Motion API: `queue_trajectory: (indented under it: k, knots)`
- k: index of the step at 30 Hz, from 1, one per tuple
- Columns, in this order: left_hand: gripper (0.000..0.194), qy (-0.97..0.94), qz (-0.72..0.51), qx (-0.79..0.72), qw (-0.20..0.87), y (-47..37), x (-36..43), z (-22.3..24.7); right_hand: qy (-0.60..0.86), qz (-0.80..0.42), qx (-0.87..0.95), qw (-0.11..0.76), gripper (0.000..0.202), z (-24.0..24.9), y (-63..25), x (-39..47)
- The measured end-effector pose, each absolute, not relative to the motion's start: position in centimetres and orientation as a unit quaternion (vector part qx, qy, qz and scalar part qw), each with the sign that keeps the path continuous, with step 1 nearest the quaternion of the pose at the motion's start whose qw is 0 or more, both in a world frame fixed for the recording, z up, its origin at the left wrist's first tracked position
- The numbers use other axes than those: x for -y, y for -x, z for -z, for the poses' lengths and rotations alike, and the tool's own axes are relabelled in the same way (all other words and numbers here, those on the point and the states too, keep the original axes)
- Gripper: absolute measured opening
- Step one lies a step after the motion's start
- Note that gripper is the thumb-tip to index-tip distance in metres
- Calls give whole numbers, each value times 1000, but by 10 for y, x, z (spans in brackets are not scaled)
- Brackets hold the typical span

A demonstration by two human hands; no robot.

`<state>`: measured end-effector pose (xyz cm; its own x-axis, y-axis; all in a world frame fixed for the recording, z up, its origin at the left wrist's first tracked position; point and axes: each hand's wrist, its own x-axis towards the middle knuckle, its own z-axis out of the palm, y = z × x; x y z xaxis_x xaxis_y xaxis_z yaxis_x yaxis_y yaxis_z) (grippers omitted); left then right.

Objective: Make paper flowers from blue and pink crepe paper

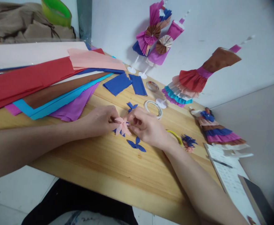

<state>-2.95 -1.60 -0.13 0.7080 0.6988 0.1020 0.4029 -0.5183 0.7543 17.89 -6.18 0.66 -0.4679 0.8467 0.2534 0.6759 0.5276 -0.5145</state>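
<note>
Just above the wooden table, a pink paper flower (pixel 122 125) with pointed petals is held between my two hands. My left hand (pixel 103 120) pinches its left side with thumb and forefinger. On the flower's right, my right hand (pixel 148 126) has its fingers curled and pinched at the petals. Blue petals (pixel 121 133) show partly from under the pink ones. A separate blue paper petal piece (pixel 137 145) lies on the table just in front, and another blue petal piece (pixel 131 106) lies behind my hands.
Stacked coloured paper (pixel 31 79) covers the left side. Blue paper pieces (pixel 117 84), a tape roll (pixel 153 86) and a white tape ring (pixel 159 113) lie behind. Dress forms in paper, one with a brown bodice (pixel 217 61), stand by the wall. A notebook (pixel 228 168) lies right.
</note>
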Motion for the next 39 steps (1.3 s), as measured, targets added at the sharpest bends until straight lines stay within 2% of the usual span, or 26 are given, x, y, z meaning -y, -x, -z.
queue_trajectory:
  k: [5,9,13,17,21,25,27,32,36,39]
  knots:
    - [26,-840,-195,-343,373,29,17,0,395,-94,896,179,16,-4,-176,64]
    - [30,-834,-196,-338,389,28,14,0,391,-114,889,210,15,-1,-174,64]
    - [30,-835,-207,-353,367,29,12,4,428,-168,841,287,12,-2,-175,62]
    - [29,-842,-206,-347,359,29,12,4,477,-246,781,320,15,-2,-178,59]
    - [28,-836,-204,-349,371,29,13,0,471,-338,746,329,17,-4,-180,58]
    - [29,-830,-209,-343,386,30,13,-1,419,-415,742,317,33,-7,-183,57]
    - [28,-832,-207,-345,383,30,13,-1,451,-409,723,327,36,-5,-183,57]
    - [24,-834,-198,-364,364,29,13,1,509,-318,716,358,14,6,-178,56]
    - [24,-831,-204,-369,362,29,13,1,466,-242,789,318,27,9,-173,56]
    - [26,-828,-198,-377,365,30,13,-2,468,-224,804,291,29,9,-171,57]
